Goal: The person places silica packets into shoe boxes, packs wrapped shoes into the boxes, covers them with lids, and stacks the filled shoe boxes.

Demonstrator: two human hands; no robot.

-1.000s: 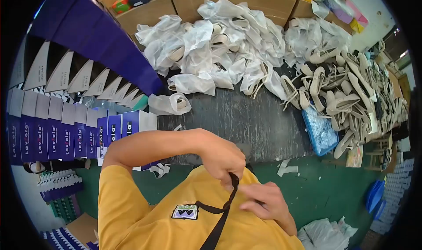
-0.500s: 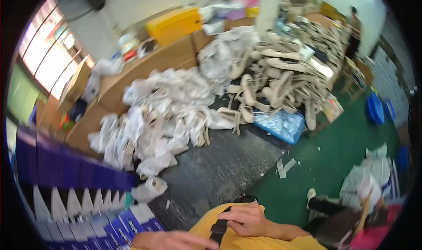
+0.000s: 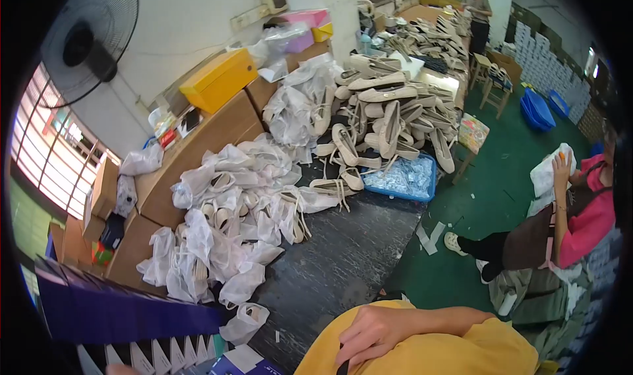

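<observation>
My right hand (image 3: 372,332) lies against the yellow top at the bottom, its fingers closed round a black strap (image 3: 343,367). Only a sliver of my left hand (image 3: 120,370) shows at the lower left edge, by the purple boxes (image 3: 132,315) with their row of pale pointed flaps; its fingers are mostly cut off by the frame. On the dark tabletop (image 3: 330,250) ahead lies a heap of shoes in white plastic bags (image 3: 224,243). Behind it to the right are piled loose beige flat shoes (image 3: 389,124).
A blue tray (image 3: 399,177) of small clear packets sits at the table's right edge. Cardboard boxes (image 3: 198,157) line the left, with a yellow box (image 3: 219,79) on top. A seated co-worker (image 3: 580,223) is at right; another person (image 3: 476,19) stands far back. Stools (image 3: 496,93) stand on the green floor.
My left hand has moved from beside the black strap to the lower left edge. My right hand stays on the strap. The view has shifted, showing the fan and more of the seated co-worker.
</observation>
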